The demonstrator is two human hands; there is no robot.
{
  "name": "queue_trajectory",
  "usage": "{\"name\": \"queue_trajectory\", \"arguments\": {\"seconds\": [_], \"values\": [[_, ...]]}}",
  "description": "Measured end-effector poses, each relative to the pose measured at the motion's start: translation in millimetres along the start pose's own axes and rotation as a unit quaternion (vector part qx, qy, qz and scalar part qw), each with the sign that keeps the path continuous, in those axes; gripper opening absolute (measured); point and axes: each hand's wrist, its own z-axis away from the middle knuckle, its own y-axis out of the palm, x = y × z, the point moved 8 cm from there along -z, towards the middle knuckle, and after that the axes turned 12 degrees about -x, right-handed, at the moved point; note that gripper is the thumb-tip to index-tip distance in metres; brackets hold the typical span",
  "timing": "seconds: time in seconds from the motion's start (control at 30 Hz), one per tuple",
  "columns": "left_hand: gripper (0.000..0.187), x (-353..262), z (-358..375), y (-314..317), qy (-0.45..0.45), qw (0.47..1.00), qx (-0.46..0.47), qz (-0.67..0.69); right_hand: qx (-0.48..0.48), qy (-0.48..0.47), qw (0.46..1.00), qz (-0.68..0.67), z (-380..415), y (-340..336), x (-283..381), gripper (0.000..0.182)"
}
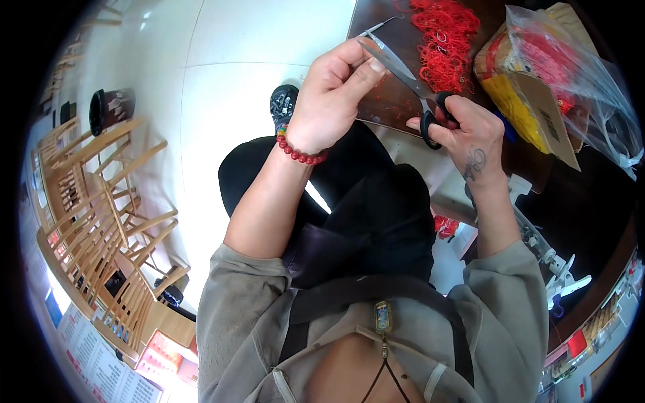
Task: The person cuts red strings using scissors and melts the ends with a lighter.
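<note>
My left hand (pixel 334 91), with a red bead bracelet on the wrist, is raised in front of me, thumb and fingers pinched together right at the scissor blades. What it pinches is too small to see clearly; a faint red thread (pixel 381 79) shows beside the thumb. My right hand (pixel 467 131) grips the black handles of a pair of scissors (pixel 396 64). The silver blades are parted and point up-left toward my left fingertips. Both hands hover over the near edge of a dark brown table (pixel 396 104).
A heap of red threads (pixel 445 37) lies on the table beyond the scissors. A cardboard box with a plastic bag of red and yellow material (pixel 547 74) stands at the right. Stacked wooden chairs (pixel 101 215) stand on the white tiled floor at the left.
</note>
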Motion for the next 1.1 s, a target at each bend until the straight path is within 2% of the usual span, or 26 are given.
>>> {"name": "queue_trajectory", "arguments": {"seconds": [0.17,0.27,0.37,0.43,0.87,1.1], "values": [[0.012,3,-1,3,-0.009,1.000,0.005,0.005,-0.023,-0.011,1.000,-0.014,3,0,-6,0.035],[0.012,4,-1,8,-0.016,1.000,0.004,0.015,-0.018,0.054,0.995,-0.077,6,2,-5,0.038],[0.010,-5,-1,9,0.008,1.000,0.009,-0.008,-0.022,0.171,0.979,-0.113,7,-3,-16,0.042],[0.010,-13,0,8,0.050,0.997,-0.001,-0.055,-0.020,0.161,0.981,-0.103,7,-3,-18,0.043],[0.009,-24,6,10,0.100,0.994,0.001,-0.040,-0.032,0.046,0.998,-0.033,5,-4,-6,0.038],[0.009,-24,6,8,0.116,0.991,-0.005,-0.063,-0.054,0.026,0.998,-0.023,5,-7,-5,0.035]]}}
